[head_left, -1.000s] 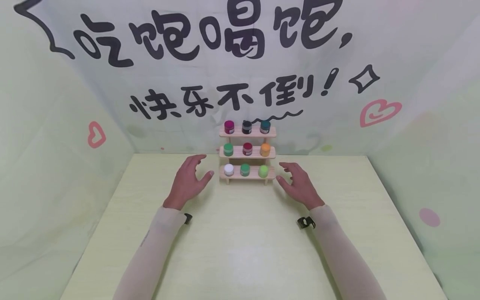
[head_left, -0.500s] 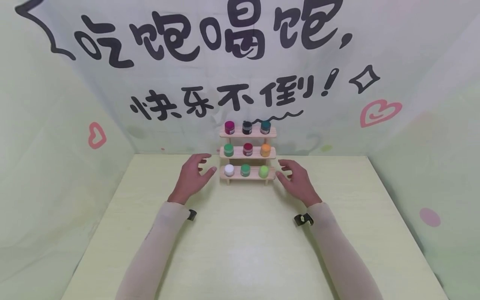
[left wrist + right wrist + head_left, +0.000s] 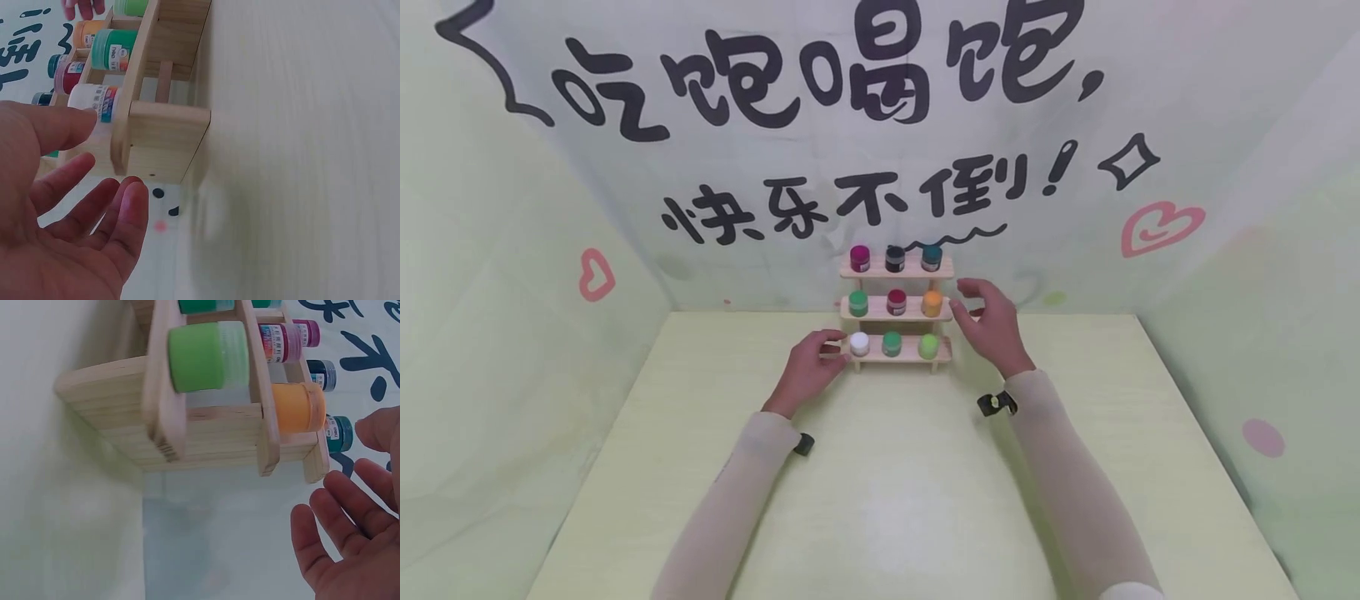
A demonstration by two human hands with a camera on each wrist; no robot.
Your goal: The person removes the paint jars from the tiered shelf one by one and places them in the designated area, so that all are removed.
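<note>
Wooden rack [image 3: 877, 315] with three stepped shelves, standing at the far edge of a pale, faintly grained table [image 3: 887, 500], in front of a whitish back cloth [image 3: 805, 275]. Nine small lidded jars [image 3: 897, 302] sit upright on it, three to a shelf. The person's left hand [image 3: 807, 368], its fingers loosely bent and parted, is at the left end of the lowest shelf, by a white jar [image 3: 859, 344]; whether the thumb touches that jar is hard to tell. The right hand [image 3: 994, 327], its fingers also relaxed and apart, is just beside the right end of the middle shelf, near an orange jar [image 3: 932, 303]. Large black Chinese characters [image 3: 867, 180] cover the back cloth. Pale green cloth [image 3: 482, 350] hangs to either side of the table. Light sleeves [image 3: 730, 500] cover both forearms.
</note>
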